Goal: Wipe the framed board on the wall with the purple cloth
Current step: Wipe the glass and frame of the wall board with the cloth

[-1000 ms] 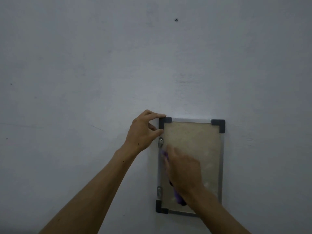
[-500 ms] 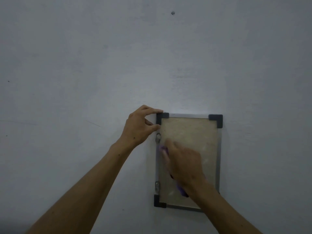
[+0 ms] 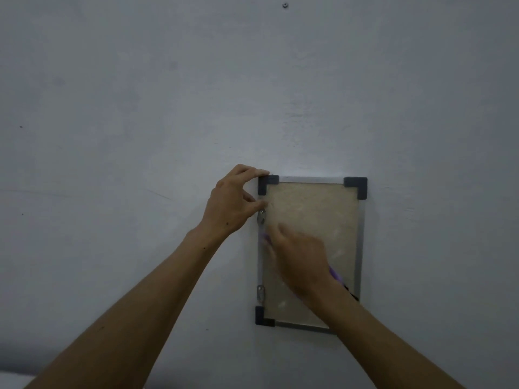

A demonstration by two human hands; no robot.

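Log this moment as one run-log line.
left hand: steadies framed board corner | right hand: presses purple cloth on board

Framed board hung upright on a pale wall, silver frame with dark corner caps. Left hand pinched the board's top-left corner, thumb and fingers on the frame edge. Right hand lay flat on the board's lower middle, blurred, pressing the purple cloth, which showed only as slivers at the fingertips and beside the wrist. Two metal clips sat on the left frame edge. Small screw in the wall, well above.
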